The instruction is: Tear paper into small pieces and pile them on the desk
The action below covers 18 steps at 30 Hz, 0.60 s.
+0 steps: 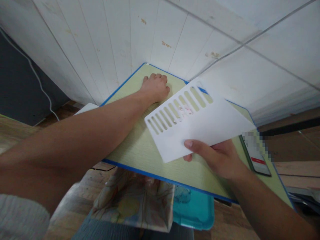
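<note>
My right hand (212,153) holds a flat white slotted panel (200,123) by its near edge, thumb on top and fingers underneath. The panel is tilted above the table and has a row of rounded slots of growing length along its far edge. Small pinkish-white specks show around the middle slots; I cannot tell whether they lie on the panel or beyond it. My left hand (156,87) rests palm down near the table's far left corner with its fingers curled under. Whatever may be beneath those fingers is hidden. Both hands are over the pale green table (130,143) with blue edging.
A phone-like dark-rimmed object (260,163), partly pixelated, lies at the table's right side. White panelled wall (120,40) borders the far edges, with a grey cable (225,56) running up it. Below the near edge are a patterned bag (140,206) and a turquoise container (197,210).
</note>
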### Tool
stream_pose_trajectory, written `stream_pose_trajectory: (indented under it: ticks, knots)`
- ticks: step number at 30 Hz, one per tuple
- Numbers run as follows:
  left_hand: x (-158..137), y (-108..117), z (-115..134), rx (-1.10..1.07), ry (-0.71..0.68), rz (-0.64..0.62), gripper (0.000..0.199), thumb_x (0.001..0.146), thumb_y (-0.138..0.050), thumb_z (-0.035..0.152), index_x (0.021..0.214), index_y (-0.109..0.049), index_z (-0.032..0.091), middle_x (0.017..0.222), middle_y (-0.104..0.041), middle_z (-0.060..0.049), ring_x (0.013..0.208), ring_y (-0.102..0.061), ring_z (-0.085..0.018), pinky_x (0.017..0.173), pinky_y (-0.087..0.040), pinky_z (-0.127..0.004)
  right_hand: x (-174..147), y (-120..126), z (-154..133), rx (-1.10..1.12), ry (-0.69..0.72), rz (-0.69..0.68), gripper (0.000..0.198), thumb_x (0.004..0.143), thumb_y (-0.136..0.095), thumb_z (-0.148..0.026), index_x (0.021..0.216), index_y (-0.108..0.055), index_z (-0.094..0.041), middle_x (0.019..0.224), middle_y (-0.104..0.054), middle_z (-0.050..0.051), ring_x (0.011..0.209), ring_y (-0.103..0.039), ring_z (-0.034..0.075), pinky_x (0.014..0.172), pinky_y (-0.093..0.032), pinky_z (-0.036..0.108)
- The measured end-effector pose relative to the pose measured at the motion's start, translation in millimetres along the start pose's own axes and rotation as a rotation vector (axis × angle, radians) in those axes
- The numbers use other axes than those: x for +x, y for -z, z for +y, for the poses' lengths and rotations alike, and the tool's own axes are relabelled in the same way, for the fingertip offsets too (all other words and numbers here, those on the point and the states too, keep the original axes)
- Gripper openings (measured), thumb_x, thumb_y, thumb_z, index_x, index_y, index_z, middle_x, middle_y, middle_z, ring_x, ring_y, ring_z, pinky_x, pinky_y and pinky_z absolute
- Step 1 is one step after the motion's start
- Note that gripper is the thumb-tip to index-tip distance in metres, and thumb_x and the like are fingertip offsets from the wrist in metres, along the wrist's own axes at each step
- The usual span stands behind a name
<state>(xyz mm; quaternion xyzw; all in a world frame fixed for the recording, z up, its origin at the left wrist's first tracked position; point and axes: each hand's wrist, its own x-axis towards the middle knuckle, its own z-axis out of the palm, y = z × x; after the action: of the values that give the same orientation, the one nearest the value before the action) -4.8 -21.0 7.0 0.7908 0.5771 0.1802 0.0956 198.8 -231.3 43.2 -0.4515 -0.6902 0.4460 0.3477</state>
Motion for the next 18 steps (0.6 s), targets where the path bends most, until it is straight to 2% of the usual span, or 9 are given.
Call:
stream_pose_trajectory:
  ticks: [3,5,9,13,18]
  knots:
    - [4.0,-3.3,-1.1,0.012,0.011,0.02,0.056,0.118,-0.045,0.042,0.165,-0.067,0.02,0.178,-0.064,-0.017,0.168,-0.051,-0.039,0.141,-0.037,-0.066,5.8,4.6,5.3,-0.021,0.059,0.255,0.043,0.108,-0.089,-0.05,0.073,-0.075,-0.031,0.065,-0.077,0.003,0.06,-0.075,0.027,0.061,-0.069,0.044]
    - [7.2,-5.7,-1.7,0.034,0.024,0.034,0.055,0.116,-0.048,0.039,0.165,-0.067,0.022,0.177,-0.065,-0.016,0.169,-0.051,-0.039,0.14,-0.039,-0.065,8.5,6.1,7.7,-0.021,0.084,0.335,0.04,0.108,-0.091,-0.048,0.075,-0.075,-0.032,0.065,-0.076,0.003,0.058,-0.072,0.027,0.058,-0.066,0.046]
    - [9.7,-7.5,-2.7,0.062,0.006,0.043,0.054,0.117,-0.05,0.038,0.163,-0.069,0.018,0.175,-0.066,-0.019,0.168,-0.055,-0.04,0.139,-0.043,-0.063,9.2,5.4,8.1,-0.05,0.097,0.258,0.041,0.109,-0.09,-0.046,0.074,-0.074,-0.031,0.064,-0.075,0.002,0.06,-0.073,0.027,0.062,-0.067,0.044]
    - [9.8,-8.3,-4.3,0.041,0.001,0.046,0.05,0.119,-0.052,0.037,0.162,-0.07,0.019,0.175,-0.066,-0.019,0.168,-0.055,-0.04,0.142,-0.04,-0.062,7.9,3.5,8.5,-0.129,0.094,0.15,0.046,0.111,-0.087,-0.046,0.07,-0.074,-0.029,0.064,-0.076,0.002,0.064,-0.077,0.025,0.066,-0.069,0.041]
    - [11.2,-11.1,-4.1,0.031,0.008,0.063,0.048,0.119,-0.054,0.036,0.161,-0.069,0.019,0.173,-0.067,-0.019,0.168,-0.054,-0.041,0.143,-0.038,-0.061,8.9,2.1,13.0,-0.138,0.108,0.161,0.044,0.112,-0.087,-0.045,0.073,-0.075,-0.028,0.064,-0.077,0.002,0.06,-0.076,0.023,0.066,-0.069,0.039]
